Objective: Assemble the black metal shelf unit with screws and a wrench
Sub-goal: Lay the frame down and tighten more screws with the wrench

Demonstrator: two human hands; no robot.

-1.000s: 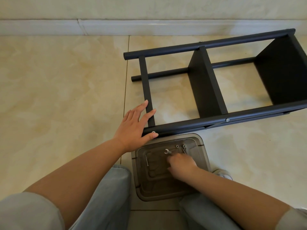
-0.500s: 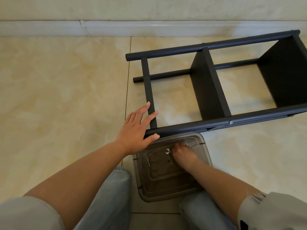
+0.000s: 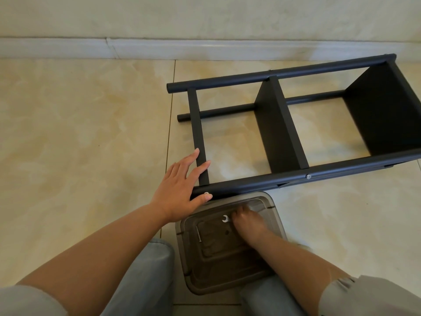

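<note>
The black shelf [image 3: 296,133] lies on its side on the tiled floor [image 3: 79,133], its long tubes running from near the tray out toward the right edge of the view, with two flat panels standing between them. The tray [image 3: 279,226], a smoky clear plastic one, sits on the floor just beside the shelf's near tube, between the person's knees.

The left hand [image 3: 180,185] rests on the shelf's corner nearest the tray: grip spread, fingers straight along the short crossbar, thumb lying against the end of the near tube. A silver screw head [image 3: 206,194] shows in that tube right at the thumb. A second screw head [image 3: 308,176] sits farther along the same tube, away from the tray.

The right hand [image 3: 247,222] reaches down into the tray, fingers bent toward its far wall; whether the grip pinches anything I cannot tell. A small silver wrench [image 3: 225,218] lies in the tray touching or just beside those fingers. A long bolt [image 3: 198,233] lies in the tray near its left wall.
</note>
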